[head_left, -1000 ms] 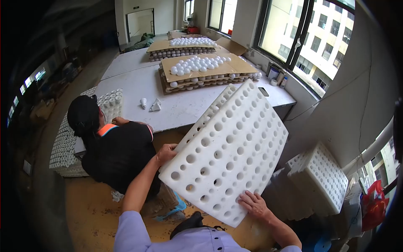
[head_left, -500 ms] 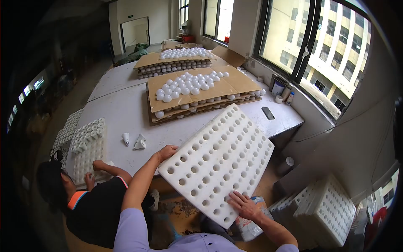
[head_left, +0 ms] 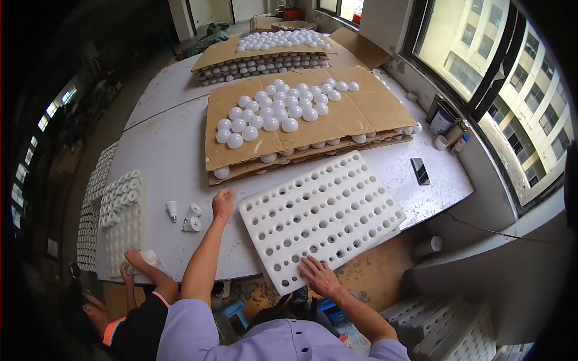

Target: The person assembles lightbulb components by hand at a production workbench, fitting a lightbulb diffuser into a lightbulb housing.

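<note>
A white foam board with rows of round holes (head_left: 343,207) lies at the near edge of the table, its front corner overhanging. My right hand (head_left: 320,278) rests on its near edge, fingers spread over the holed face. Left of the board, my left hand (head_left: 223,204) is held apart from it, fingers curled in and nothing visible in them. Close to this hand are a white bulb-shaped piece (head_left: 172,210) and two more white pieces (head_left: 192,224) on the table.
White domes (head_left: 271,123) cover stacked cardboard sheets (head_left: 373,108) on the table; a similar stack (head_left: 265,60) stands behind. A phone (head_left: 420,171) lies at the right. At lower left, a co-worker (head_left: 135,316) sits by a tray of white parts (head_left: 126,234). Foam boards (head_left: 463,331) lean at lower right.
The foam board has gone from tilted in both hands to lying on the table edge. My left hand has let go of it and moved left. The view has tipped downward.
</note>
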A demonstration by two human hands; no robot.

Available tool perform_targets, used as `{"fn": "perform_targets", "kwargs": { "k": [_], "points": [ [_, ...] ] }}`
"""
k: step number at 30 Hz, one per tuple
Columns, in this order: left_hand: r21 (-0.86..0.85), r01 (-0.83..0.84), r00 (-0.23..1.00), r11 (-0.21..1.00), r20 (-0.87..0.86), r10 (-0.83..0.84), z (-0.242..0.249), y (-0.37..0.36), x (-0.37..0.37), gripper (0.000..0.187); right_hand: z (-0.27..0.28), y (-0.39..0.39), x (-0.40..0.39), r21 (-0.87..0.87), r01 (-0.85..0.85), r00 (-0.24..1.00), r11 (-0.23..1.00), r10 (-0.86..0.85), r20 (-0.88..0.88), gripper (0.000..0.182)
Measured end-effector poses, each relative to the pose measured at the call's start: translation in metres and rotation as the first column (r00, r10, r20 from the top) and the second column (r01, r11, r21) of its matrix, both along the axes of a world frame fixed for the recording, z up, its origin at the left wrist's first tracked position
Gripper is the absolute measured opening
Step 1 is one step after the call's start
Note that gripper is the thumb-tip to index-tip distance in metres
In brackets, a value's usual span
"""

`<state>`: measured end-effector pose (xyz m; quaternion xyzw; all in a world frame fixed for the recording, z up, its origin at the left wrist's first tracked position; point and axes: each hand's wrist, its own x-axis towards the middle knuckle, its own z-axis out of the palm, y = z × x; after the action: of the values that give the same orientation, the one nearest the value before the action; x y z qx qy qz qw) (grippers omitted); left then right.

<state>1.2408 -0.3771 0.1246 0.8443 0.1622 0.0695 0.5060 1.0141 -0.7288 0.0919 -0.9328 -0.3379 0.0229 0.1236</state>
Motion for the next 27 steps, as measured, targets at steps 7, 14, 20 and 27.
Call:
{"fn": "perform_targets", "kwargs": {
  "k": [7,14,20,27],
  "points": [
    [-0.356,0.019,0.956,0.934,-0.267,-0.122,-0.092,-0.046,-0.158,0.057,0.012,0.030,0.019,0.015,-0.039,0.991,0.999,0.040,-0.128,0.064],
    [-0.125,0.096,0.963,0.988,-0.240,-0.124,-0.084,-0.058,-0.167,0.073,0.066,-0.041,0.075,0.270,0.400,0.899,0.876,-0.432,0.069,0.068],
    [-0.138,0.243,0.934,0.960,-0.233,-0.270,-0.067,-0.057,-0.164,0.091,-0.016,-0.252,0.165,0.089,0.955,0.277,0.282,-0.959,0.063,0.071],
    [-0.235,0.180,0.920,0.955,-0.302,-0.248,-0.027,-0.058,-0.138,0.086,-0.006,-0.285,0.152,0.043,0.948,0.296,0.315,-0.826,-0.479,0.054]
  ]
}}
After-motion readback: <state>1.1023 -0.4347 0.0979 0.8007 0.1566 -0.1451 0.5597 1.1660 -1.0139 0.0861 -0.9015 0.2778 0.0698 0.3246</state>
